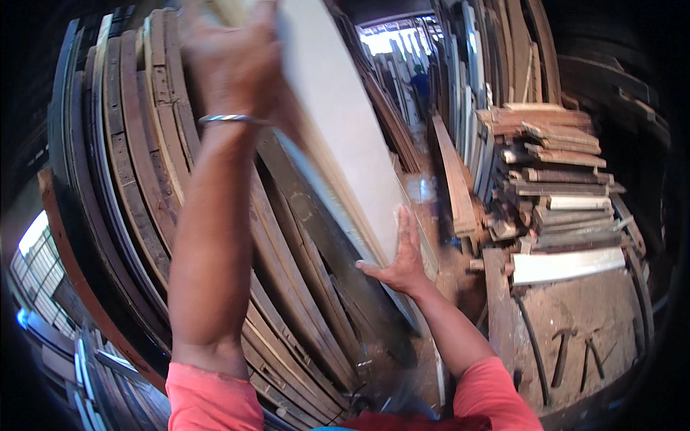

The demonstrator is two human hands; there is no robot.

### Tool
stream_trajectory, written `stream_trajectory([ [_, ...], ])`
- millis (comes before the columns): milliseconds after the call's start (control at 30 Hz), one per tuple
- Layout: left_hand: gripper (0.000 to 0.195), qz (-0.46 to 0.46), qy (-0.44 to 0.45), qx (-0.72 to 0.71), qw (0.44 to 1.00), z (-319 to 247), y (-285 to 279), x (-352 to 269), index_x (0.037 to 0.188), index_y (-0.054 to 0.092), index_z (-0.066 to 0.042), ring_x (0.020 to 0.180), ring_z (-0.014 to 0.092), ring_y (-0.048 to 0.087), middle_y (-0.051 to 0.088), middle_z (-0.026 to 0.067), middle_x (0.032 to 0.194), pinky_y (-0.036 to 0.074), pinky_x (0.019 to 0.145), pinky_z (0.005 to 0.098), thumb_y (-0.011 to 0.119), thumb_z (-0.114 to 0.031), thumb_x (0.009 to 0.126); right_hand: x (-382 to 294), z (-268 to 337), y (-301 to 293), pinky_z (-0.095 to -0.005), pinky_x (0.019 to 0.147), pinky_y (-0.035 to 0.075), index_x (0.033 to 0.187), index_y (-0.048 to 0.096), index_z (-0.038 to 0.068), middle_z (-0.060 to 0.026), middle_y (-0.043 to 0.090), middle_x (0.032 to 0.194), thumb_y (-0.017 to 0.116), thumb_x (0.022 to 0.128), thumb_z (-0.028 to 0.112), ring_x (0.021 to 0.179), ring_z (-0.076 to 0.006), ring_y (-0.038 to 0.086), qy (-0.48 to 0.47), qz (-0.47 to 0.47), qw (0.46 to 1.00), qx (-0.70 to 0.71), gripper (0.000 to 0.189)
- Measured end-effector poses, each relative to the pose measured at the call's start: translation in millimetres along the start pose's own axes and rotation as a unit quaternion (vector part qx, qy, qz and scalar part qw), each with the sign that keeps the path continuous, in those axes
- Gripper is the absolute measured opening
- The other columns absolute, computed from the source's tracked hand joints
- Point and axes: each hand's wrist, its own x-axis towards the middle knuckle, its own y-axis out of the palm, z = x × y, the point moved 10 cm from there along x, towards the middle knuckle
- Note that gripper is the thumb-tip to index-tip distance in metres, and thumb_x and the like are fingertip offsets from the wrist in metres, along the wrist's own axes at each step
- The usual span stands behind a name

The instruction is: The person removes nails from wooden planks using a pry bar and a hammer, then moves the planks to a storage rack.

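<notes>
A long pale wooden board (pixel 339 118) stands tilted in front of me, its top running out of view. My left hand (pixel 232 64), blurred and wearing a metal bangle (pixel 232 118), grips the board's left edge high up. Lower down, my right hand (pixel 401 269) holds the same board, with the thumb spread towards its left side and the fingers along its face. Under the board's left edge run thinner light layers; whether they are separate boards I cannot tell. Behind it leans a dark, wide plank (pixel 318 210).
Many old planks (pixel 145 124) lean upright on the left. To the right rise stacked short timbers (pixel 566 183). A claw hammer (pixel 562 355) and pincers (pixel 592 361) lie on a wooden worktop (pixel 582 312). A single plank (pixel 455 178) leans near the aisle, where a person (pixel 419 86) stands far back.
</notes>
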Motion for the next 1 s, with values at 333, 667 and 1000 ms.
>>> stream_trajectory([
  [333,0.102,0.082,-0.083,0.041,0.992,120.2,87.1,-82.3,0.160,0.025,0.002,0.125,0.036,0.057,0.051,0.0285,0.138,0.048,0.108,0.0428,0.084,-0.026,0.082,104.1,-89.1,-3.3,-0.0455,0.125,0.027,0.164,0.003,0.000,-0.0290,0.024,0.164,0.097,0.061,0.045,0.153,-0.0416,0.027,0.029,0.047,0.998,0.036,0.146],
  [667,0.084,0.214,-0.197,0.091,0.952,236.7,140.4,-197.8,0.152,0.043,0.001,0.124,0.039,0.059,0.058,0.0258,0.132,0.046,0.108,0.0443,0.081,-0.033,0.086,194.8,-190.1,25.8,-0.0431,0.125,0.027,0.163,0.000,0.000,-0.0285,0.025,0.164,0.097,0.061,0.040,0.152,-0.0384,0.030,0.041,0.109,0.985,0.126,0.147],
  [1000,0.075,0.237,-0.303,0.069,0.920,294.5,153.2,-255.4,0.144,0.053,0.002,0.123,0.037,0.060,0.059,0.0245,0.130,0.047,0.107,0.0429,0.081,-0.037,0.086,240.7,-227.8,44.5,-0.0435,0.122,0.031,0.163,0.006,0.004,-0.0254,0.036,0.157,0.099,0.058,0.035,0.145,-0.0349,0.039,0.028,0.118,0.980,0.156,0.143],
])
